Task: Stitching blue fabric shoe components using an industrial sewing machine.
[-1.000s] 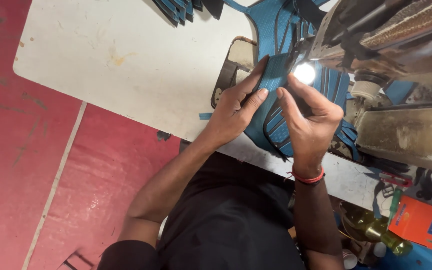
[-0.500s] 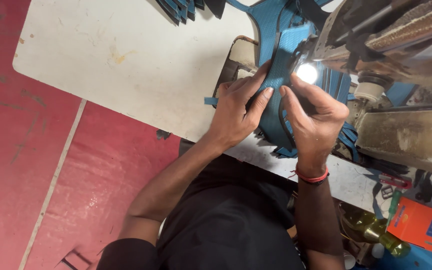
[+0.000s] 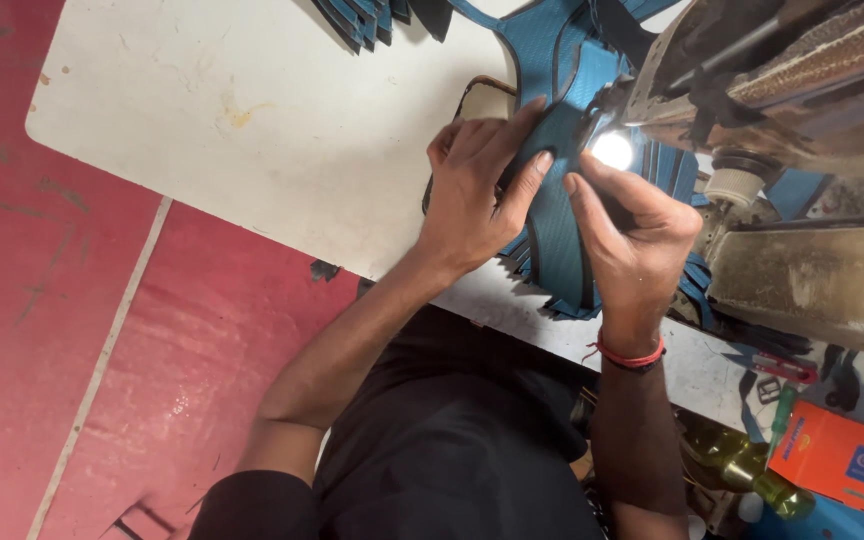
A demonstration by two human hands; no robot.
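Blue strap piece (image 3: 555, 215) lies under both your hands at the near edge of the white table (image 3: 202, 120), its far end pushed up beneath the head of the sewing machine (image 3: 782, 80), right beside the small bright lamp (image 3: 612, 150). Compared with a second ago, the piece sits further in under the machine head, and your hands have moved with it: earlier your fingers framed the lamp from either side, now they lie closer together along the strap. Your left hand (image 3: 472, 195) presses flat on the piece, fingers spread and stretched toward the lamp, not curled around anything. Your right hand (image 3: 632, 235) pinches the strap's right edge between thumb and bent fingers; a red band (image 3: 630, 355) circles that wrist. More blue pieces fan out beneath the one you hold, and a dark fan of cut pieces (image 3: 367, 18) lies at the far edge of the table. A second, grimy machine body (image 3: 812, 275) sits just right of your right hand. An orange box (image 3: 842, 460) and a green bottle (image 3: 742, 465) rest low on the right, near your body. From this shift, the strap seems to be feeding in under the machine head, with your hands guiding it; the needle itself is hidden.
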